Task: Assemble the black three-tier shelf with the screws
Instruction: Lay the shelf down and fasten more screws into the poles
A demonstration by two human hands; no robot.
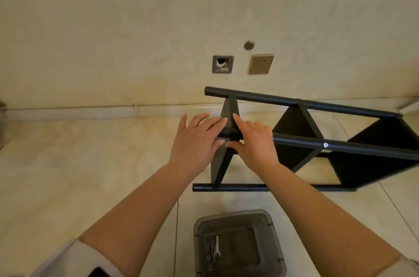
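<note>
1. Head view, shelf: the black shelf (301, 140) lies on its side on the floor (90, 163), its three panels standing on edge between the poles. Judged: laid down so that the pole joints face up and can be reached for screwing.
2. Left hand (195, 140): fingers spread nearly straight, resting against the end panel (226, 115) and the near end of the upper front pole (340, 144). It holds nothing; it appears to steady the joint.
3. Right hand (254, 140): directly beside the left, forefinger laid on the panel, thumb and other fingers curled at the pole end. It seems to pinch a small part there, probably a screw; the part itself is hidden, so I cannot tell for certain.
4. One fitted screw (325, 145) shows on the same pole, to the right of the right hand at the middle panel.
5. Below both hands, nearer the person: a grey tray (274, 231) holding a small wrench (217, 247) and loose screws (208, 258).
6. Beyond the hands: a wall with a socket (260, 64) and an open wall box (222, 64).
7. Obstruction: the two hands cover the joint; the lower pole (229, 187) lies between hands and tray.
</note>
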